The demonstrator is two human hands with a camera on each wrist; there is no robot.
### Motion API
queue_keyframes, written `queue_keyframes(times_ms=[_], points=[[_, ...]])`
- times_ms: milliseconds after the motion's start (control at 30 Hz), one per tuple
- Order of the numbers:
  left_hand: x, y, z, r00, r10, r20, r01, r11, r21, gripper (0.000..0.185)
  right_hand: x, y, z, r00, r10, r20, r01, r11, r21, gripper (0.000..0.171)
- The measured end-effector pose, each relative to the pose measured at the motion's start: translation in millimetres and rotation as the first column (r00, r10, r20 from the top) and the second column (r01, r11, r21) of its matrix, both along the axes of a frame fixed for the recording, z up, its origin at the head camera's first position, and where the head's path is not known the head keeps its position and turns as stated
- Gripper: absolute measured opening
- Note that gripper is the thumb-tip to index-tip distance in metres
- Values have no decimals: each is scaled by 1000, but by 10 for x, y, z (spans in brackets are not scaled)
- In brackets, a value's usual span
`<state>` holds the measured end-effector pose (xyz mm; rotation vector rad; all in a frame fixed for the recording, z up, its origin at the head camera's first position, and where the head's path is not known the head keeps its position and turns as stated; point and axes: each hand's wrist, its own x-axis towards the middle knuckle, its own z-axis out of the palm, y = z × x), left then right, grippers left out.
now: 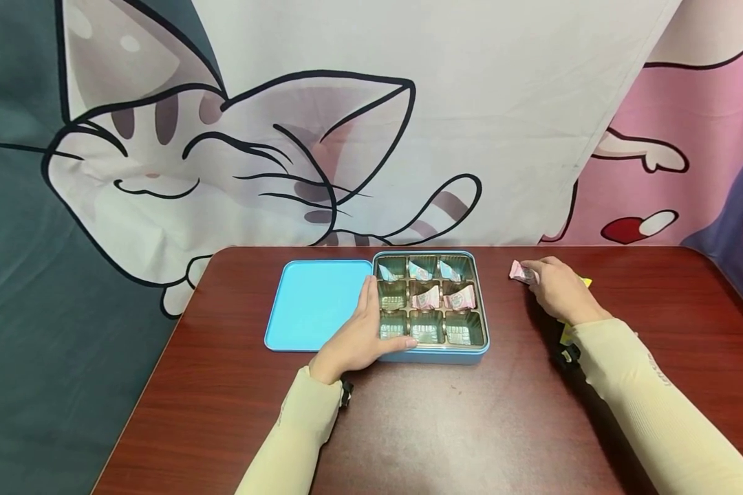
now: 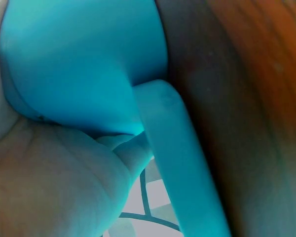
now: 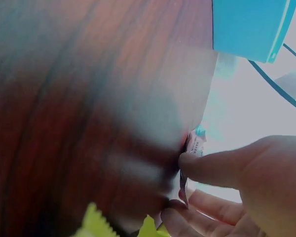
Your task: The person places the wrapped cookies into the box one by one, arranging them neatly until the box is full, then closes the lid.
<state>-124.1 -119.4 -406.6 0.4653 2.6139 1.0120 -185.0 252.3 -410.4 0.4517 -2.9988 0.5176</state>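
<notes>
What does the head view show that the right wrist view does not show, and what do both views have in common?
Only the head view shows the left hand resting on the blue tin, its nine compartments with five wrapped sweets inside, and the blue lid beside it.

Only the right wrist view shows up close the thumb and fingers pinching the pink wrapped sweet by its edge.

Both show the right hand, that sweet, a yellow-green wrapper beside the hand, the tin and the dark red table.
</notes>
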Motion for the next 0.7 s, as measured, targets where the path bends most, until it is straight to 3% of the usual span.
queue_keyframes(times_ms=[467,700], points=[[-2,4,5,1000,1,5,-1,1000,1,127,11,-13,9,999,-34,-8,34,999,2,34],[-9,0,-6,1000,1,3,-1,1000,8,127,28,-20,42,999,-48,-7,48,998,49,37]])
